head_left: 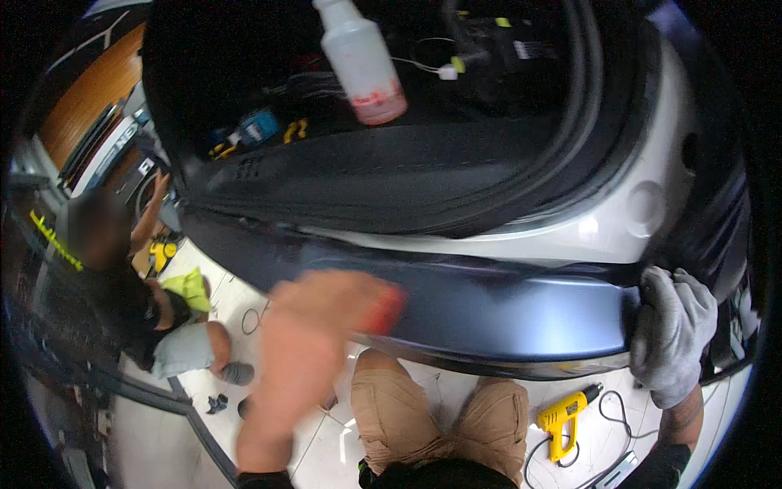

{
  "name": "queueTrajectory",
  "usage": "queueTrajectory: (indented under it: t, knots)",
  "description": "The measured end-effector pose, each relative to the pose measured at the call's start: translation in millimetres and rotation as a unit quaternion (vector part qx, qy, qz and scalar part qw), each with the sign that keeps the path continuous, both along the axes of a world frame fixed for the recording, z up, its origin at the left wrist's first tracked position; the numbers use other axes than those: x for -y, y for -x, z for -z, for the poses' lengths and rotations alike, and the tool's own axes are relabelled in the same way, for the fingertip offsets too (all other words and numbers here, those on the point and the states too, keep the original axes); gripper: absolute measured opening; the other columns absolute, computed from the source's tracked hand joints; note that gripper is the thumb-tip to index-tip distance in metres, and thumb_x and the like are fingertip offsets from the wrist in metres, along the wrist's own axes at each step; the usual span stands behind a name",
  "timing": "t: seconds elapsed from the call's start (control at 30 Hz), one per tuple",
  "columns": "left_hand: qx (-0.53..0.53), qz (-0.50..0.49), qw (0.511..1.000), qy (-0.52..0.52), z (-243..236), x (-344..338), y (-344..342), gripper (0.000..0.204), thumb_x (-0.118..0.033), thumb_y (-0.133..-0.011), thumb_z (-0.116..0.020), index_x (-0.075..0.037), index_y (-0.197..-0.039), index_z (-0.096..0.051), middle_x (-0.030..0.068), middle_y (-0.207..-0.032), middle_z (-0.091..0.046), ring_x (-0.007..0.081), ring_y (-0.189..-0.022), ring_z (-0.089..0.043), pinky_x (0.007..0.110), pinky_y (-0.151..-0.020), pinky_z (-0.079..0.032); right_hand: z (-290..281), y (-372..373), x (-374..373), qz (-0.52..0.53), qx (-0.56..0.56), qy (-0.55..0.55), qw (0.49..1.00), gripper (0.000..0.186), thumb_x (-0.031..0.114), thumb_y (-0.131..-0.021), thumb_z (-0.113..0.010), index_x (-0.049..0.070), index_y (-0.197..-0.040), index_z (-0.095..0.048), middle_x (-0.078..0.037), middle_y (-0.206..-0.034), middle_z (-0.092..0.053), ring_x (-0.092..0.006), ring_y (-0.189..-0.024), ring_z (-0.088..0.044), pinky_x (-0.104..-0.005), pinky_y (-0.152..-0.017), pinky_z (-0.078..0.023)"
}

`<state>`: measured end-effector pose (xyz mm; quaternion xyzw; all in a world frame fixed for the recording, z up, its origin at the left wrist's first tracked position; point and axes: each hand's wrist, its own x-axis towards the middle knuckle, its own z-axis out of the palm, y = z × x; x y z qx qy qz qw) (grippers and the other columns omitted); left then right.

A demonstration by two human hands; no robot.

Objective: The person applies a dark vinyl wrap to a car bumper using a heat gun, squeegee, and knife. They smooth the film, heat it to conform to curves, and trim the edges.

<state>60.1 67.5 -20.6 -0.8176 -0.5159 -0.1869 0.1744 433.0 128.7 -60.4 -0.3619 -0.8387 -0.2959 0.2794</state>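
Observation:
A dark blue-grey film-like skin covers the car's rear bumper point(521, 314), glossy toward its right end. My bare left hand point(326, 314), smeared by motion, is closed around a red squeegee point(383, 311) over the left-middle part of the bumper. The squeegee's exact shape is blurred. A grey knit glove covers my right hand point(674, 326), which is closed at the bumper's right corner. Its fingers are curled against the dark sheet there, and whatever lies inside them is hidden.
In the open trunk are a spray bottle point(365, 69) and a teal power tool point(257, 128). A yellow heat gun point(568, 420) lies on the tiled floor, its cord looping to the right. At left, another person point(122, 277) sits low near a yellow-green cloth point(187, 288).

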Motion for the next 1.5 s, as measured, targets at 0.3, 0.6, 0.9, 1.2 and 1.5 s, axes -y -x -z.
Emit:
queueTrajectory:
  t: [0.3,0.6,0.9,1.2,1.5]
  knots:
    - [-0.001,-0.119,0.993,-0.024,13,-13,3,0.026,-0.003,-0.074,-0.057,-0.007,-0.097,-0.069,0.0087,-0.093,-0.067,0.0254,-0.082,-0.065,0.036,-0.069,-0.051,10,-13,8,0.064,0.052,-0.012,0.997,0.041,0.000,-0.077,-0.061,-0.007,-0.117,-0.056,-0.020,-0.105,-0.066,-0.0380,-0.095,-0.062,-0.0490,-0.093,-0.045]
    - [-0.001,-0.097,0.994,0.047,-18,-4,128,0.031,0.005,-0.073,-0.059,-0.002,-0.101,-0.071,0.0135,-0.098,-0.070,0.0313,-0.088,-0.068,0.036,-0.079,-0.052,15,-23,7,0.079,0.092,0.002,0.993,0.045,0.005,-0.082,-0.058,-0.008,-0.124,-0.053,-0.021,-0.115,-0.064,-0.0387,-0.104,-0.059,-0.0509,-0.098,-0.042]
    - [0.019,-0.192,0.981,-0.007,12,16,68,0.029,0.003,-0.066,-0.061,-0.008,-0.091,-0.072,0.0067,-0.095,-0.069,0.0238,-0.090,-0.064,0.036,-0.078,-0.045,21,-32,8,0.110,0.089,-0.005,0.990,0.046,0.006,-0.082,-0.061,-0.008,-0.126,-0.053,-0.020,-0.117,-0.064,-0.0389,-0.108,-0.058,-0.0504,-0.101,-0.040]
    - [0.026,-0.138,0.989,0.034,-9,-14,220,0.028,0.007,-0.071,-0.059,-0.005,-0.094,-0.071,0.0110,-0.097,-0.069,0.0319,-0.094,-0.063,0.040,-0.080,-0.044,24,-40,4,0.089,0.087,-0.014,0.992,0.038,0.005,-0.089,-0.049,-0.008,-0.124,-0.054,-0.019,-0.120,-0.063,-0.0390,-0.113,-0.056,-0.0490,-0.103,-0.040]
    - [-0.003,-0.096,0.994,0.050,-7,0,119,0.025,-0.001,-0.070,-0.065,-0.009,-0.093,-0.071,0.0095,-0.093,-0.068,0.0287,-0.088,-0.062,0.039,-0.078,-0.040,27,-48,7,0.121,0.103,-0.016,0.987,0.038,0.006,-0.090,-0.051,-0.006,-0.125,-0.055,-0.017,-0.121,-0.063,-0.0379,-0.116,-0.055,-0.0483,-0.105,-0.036]
